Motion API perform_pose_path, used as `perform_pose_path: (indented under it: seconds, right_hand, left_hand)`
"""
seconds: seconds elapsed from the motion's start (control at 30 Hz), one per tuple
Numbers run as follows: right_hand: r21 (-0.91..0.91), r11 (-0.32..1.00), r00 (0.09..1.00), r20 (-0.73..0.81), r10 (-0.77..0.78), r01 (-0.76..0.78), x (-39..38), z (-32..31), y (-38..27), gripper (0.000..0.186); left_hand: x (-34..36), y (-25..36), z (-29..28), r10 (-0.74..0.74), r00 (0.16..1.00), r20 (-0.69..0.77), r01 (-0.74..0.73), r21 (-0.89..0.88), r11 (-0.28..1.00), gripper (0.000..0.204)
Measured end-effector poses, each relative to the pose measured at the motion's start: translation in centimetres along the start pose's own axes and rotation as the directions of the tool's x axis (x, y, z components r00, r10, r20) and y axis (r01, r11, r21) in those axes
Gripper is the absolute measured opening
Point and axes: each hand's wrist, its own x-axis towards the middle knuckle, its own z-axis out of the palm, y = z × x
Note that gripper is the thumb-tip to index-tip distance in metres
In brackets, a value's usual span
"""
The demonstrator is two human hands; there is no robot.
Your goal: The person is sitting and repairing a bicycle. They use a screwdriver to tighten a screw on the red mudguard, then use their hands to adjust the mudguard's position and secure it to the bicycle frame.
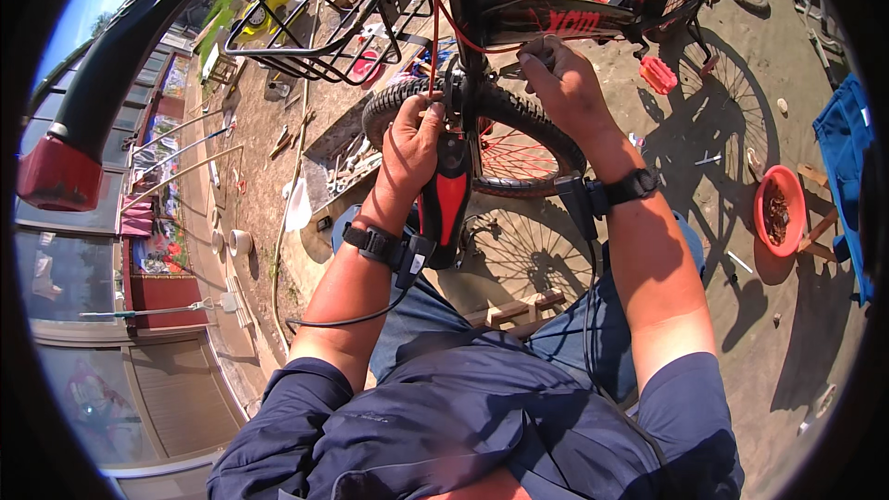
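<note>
A black bicycle with red markings (509, 28) stands in front of me, its front tyre (523, 116) below the fork. My left hand (412, 139) is pinched on a thin red cable (434, 46) where it comes down beside the fork. Just below it sits a black-and-red piece (444, 204), perhaps a mudguard, partly hidden by that hand. My right hand (565, 88) is closed around a small dark metal item at the right of the fork, too hidden to name. A black wire basket (324, 23) is at the upper left.
A handlebar end with red cap (60, 171) juts in at the left. Loose tools (352, 157) lie behind my left arm. A red bowl (778, 213), a blue folded item (843, 167) and a red pedal (657, 74) are at right. A glazed building front (74, 278) lines the left.
</note>
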Motion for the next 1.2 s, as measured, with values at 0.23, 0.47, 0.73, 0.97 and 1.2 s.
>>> perform_pose_path:
  seconds: [0.23,0.47,0.73,0.97,1.2]
  right_hand:
    - [-0.263,0.965,1.000,-0.002,0.019,-0.019,0.0,0.2,-1.8,0.027]
    - [-0.066,0.986,0.986,-0.077,0.151,-0.156,0.2,0.4,-0.6,0.028]
    - [0.047,0.966,0.960,-0.110,0.258,-0.254,1.1,0.2,0.3,0.023]
    - [0.342,0.868,0.919,-0.029,0.393,-0.360,1.3,0.5,-0.2,0.021]
    - [0.168,0.935,0.946,-0.040,0.323,-0.312,1.4,0.5,0.1,0.027]
  left_hand:
    - [-0.7,1.4,0.3,0.023,1.000,-0.003,-0.023,0.094,0.995,0.026]
    - [-0.1,-0.3,0.2,0.060,0.998,-0.027,-0.060,0.026,0.998,0.023]
    - [-0.4,0.1,0.5,0.044,0.999,-0.030,-0.043,0.026,0.999,0.021]
    - [-0.5,0.2,0.5,0.036,0.999,-0.033,-0.036,-0.007,0.999,0.021]
    - [-0.5,0.4,0.6,0.024,0.999,-0.027,-0.024,0.027,0.999,0.020]
